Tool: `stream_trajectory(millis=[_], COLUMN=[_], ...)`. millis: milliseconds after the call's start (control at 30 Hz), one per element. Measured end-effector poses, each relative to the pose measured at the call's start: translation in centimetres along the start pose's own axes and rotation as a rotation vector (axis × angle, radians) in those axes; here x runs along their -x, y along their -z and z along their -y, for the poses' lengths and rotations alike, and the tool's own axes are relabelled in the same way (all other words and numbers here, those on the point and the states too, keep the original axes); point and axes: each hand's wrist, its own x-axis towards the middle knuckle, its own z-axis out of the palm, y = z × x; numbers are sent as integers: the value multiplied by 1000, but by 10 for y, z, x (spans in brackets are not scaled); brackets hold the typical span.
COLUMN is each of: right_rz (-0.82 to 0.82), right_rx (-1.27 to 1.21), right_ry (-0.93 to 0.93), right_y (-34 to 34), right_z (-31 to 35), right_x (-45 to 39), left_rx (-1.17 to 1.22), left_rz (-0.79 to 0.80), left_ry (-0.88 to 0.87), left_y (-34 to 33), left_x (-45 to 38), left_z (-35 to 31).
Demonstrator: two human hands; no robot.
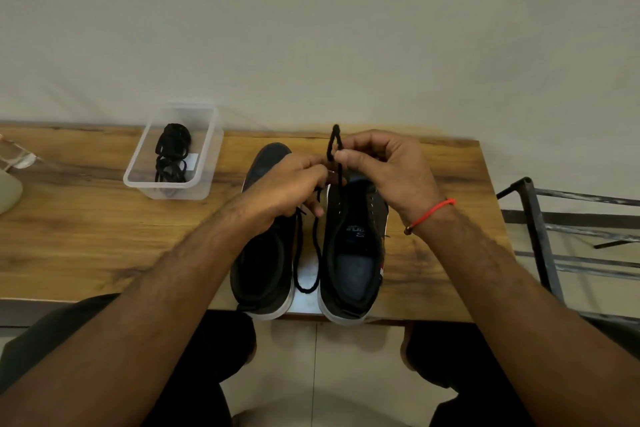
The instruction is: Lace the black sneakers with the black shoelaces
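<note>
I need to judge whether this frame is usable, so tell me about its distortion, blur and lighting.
Head view: wide-angle bending bows the wooden table edge and swells the forearms near the bottom; light is soft and even, with faint glare on the clear plastic container; the left hand and right hand pinching the black shoelace look slightly soft; the black sneakers lose detail in dark areas.

Two sneakers (349, 253) are showing black with white soles; the shoelace (317, 239) is showing black too. The surface (86, 236) is showing brown wood grain. A wrist thread (431, 211) is glowing red. A clear tub (173, 152) is showing black laces (171, 156).
</note>
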Motion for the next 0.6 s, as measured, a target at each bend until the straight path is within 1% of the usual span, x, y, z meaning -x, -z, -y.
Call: stream_trajectory(millis=[100, 233, 333, 400, 500, 567, 600], right_rz=[6, -3, -71, -110, -169, -207, -210], right_rx=[-26, 49, 9, -100, -348, -455, -473], right_ry=[-41, -106, -173, -250, -355, -371, -352], right_y=[-1, -1, 1, 4, 5, 6, 7], right_z=[2, 3, 3, 4, 7, 11, 14], right_x=[-1, -1, 0, -1, -3, -3, -3], left_rx=[-42, -85, -355, -474, -596, -649, -655], left_rz=[1, -112, -222, -277, -313, -300, -282], left_ry=[-104, -117, -118, -126, -156, -153, -147], left_y=[1, 4, 10, 14, 14, 7, 3], left_x=[-3, -10, -20, -23, -24, -24, -25], left_z=[5, 14, 23, 27, 31, 33, 34])
